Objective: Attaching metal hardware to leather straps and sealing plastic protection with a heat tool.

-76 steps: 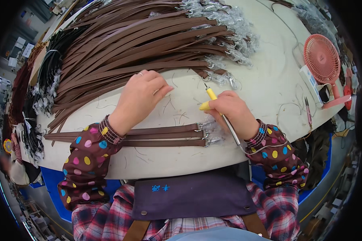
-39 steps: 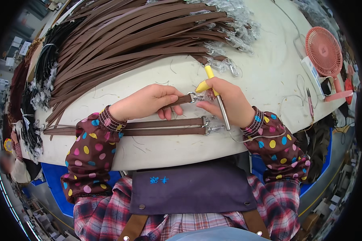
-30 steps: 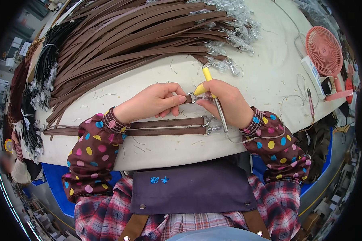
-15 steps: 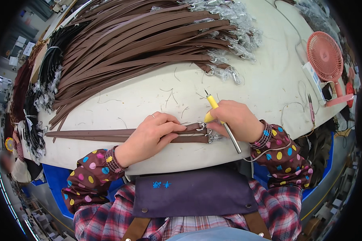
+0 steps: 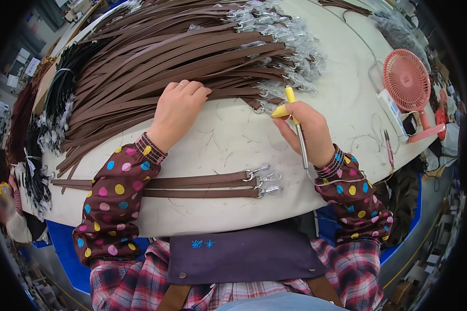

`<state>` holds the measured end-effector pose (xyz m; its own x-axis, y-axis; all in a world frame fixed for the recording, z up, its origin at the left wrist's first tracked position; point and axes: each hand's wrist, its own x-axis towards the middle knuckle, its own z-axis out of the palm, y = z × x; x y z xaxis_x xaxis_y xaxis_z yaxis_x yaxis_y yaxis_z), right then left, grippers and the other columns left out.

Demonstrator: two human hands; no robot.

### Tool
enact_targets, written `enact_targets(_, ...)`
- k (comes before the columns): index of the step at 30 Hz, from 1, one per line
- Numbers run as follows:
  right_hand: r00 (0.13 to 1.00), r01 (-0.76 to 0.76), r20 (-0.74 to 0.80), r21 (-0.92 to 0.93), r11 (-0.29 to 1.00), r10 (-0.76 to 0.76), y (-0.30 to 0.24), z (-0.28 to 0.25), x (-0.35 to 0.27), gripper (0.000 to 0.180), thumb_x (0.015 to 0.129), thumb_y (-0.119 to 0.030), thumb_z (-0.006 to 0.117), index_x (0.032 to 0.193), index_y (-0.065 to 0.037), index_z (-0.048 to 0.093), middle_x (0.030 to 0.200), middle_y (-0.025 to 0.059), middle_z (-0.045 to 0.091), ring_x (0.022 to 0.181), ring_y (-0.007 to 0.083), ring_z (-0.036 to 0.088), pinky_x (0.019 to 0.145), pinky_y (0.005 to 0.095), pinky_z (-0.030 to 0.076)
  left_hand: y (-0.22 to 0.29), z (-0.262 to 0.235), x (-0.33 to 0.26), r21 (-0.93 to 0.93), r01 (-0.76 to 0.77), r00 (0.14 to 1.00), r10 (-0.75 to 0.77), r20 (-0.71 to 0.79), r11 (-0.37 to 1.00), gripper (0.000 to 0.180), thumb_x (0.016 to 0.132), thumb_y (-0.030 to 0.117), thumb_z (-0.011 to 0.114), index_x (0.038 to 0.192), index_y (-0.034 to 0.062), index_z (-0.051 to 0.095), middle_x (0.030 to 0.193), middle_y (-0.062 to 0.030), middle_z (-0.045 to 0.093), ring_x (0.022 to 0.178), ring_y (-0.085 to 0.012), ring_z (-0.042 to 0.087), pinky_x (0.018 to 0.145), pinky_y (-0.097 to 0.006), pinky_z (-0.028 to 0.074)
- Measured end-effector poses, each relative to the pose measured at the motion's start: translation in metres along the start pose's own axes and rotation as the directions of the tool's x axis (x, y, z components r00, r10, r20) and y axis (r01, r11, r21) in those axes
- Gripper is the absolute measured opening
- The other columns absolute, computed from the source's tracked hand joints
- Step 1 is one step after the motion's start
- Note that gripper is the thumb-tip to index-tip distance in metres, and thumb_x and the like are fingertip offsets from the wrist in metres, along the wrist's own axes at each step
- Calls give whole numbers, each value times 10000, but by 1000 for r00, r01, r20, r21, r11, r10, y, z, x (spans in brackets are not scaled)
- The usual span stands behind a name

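Observation:
My left hand [image 5: 179, 111] reaches over the near edge of the strap pile [image 5: 155, 67], its fingers bent close together around a brown strap; the thumb is hidden. In my right hand [image 5: 311, 132] is a corded, pen-shaped electric tool [image 5: 302, 145], yellow at the upper part with a silver end, held tilted above the table. A yellow cover [image 5: 280, 111] sits on one of that hand's fingertips. Nearer to me, a few brown straps [image 5: 207, 182] lie side by side, with metal clasps [image 5: 257, 181] in clear plastic at their right ends.
A pink fan [image 5: 407, 80] stands at the right beside a white power strip [image 5: 392, 114]. A thin pink-handled tool [image 5: 388, 147] lies close by. Bundles of black straps [image 5: 62, 88] are at the left. Loose thread bits [image 5: 213, 140] are scattered over the pale table [image 5: 342, 78].
My left hand has left the near straps and moved up to the pile. My right hand has lifted off the clasps and moved farther up, still holding the tool, which now stands more upright.

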<state>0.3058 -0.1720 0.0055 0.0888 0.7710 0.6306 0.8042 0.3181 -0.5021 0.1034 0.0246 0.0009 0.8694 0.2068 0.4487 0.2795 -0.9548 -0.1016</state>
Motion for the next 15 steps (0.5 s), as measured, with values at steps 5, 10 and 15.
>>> enact_targets(5, 1000, 7, -10, -51, 999, -8, 9, 0, 1, 216, 755, 26, 696, 934, -17, 582, 845, 124, 627, 745, 275, 618, 682, 316, 495, -7, -3, -6, 4, -10, 999, 10, -51, 1000, 121, 796, 99, 658, 909, 91, 615, 848, -20, 616, 845, -206, 590, 802, -332, 449)
enact_targets(10, 999, 13, -51, -71, 997, -17, 10, 6, 9, 195, 754, -30, 694, 919, -43, 588, 797, 111, 617, 731, 286, 600, 631, 351, 489, 0, -6, -1, -34, -4, 994, 0, -107, 999, 139, 795, 113, 650, 918, 67, 602, 848, -15, 613, 863, -200, 590, 810, -336, 452)
enact_targets(15, 998, 20, -51, -105, 994, -25, 13, 4, 4, 206, 754, -33, 695, 929, -50, 588, 820, 104, 624, 746, 286, 605, 640, 351, 492, -8, -2, -2, -121, 100, 995, -102, -9, 988, 112, 839, 139, 627, 928, 76, 600, 874, -50, 609, 827, -232, 575, 788, -343, 448)
